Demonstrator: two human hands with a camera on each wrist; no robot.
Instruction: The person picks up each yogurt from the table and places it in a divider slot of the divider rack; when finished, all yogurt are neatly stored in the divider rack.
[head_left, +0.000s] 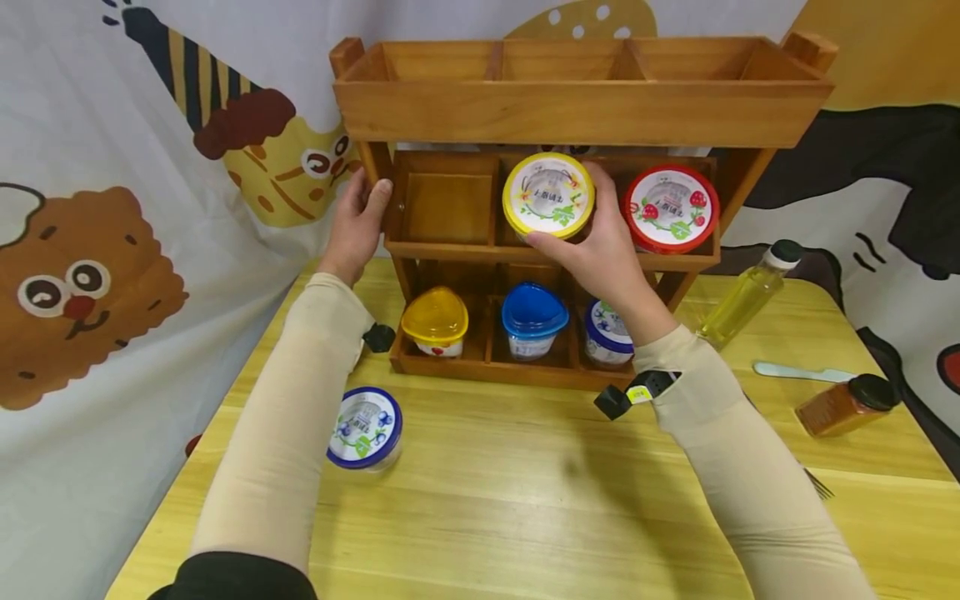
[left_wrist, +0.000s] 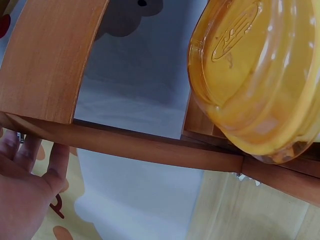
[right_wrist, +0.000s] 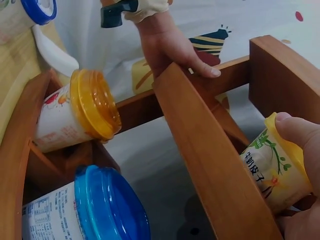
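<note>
A three-tier wooden rack point(head_left: 585, 112) stands at the back of the table. My right hand point(head_left: 611, 246) grips a tub with a yellow rim point(head_left: 549, 196) at the middle tier's centre compartment; in the right wrist view the same yellow tub point(right_wrist: 275, 172) is tilted between thumb and fingers. My left hand point(head_left: 356, 221) holds the rack's left side at the middle tier, thumb in front. Right of the yellow tub sits a red-rimmed tub point(head_left: 671, 208). The bottom tier holds an amber-lidded tub point(head_left: 435, 321), a blue-lidded tub point(head_left: 535, 319) and a dark-blue-rimmed tub point(head_left: 609, 333), partly hidden by my right arm.
Another dark-blue-rimmed tub point(head_left: 366, 427) stands on the table beside my left forearm. To the right are an oil bottle point(head_left: 742, 300), a pale-handled utensil point(head_left: 802, 372), a dark-capped spice jar point(head_left: 847, 407) and fork tines point(head_left: 819, 483). A printed cloth point(head_left: 247, 50) hangs behind.
</note>
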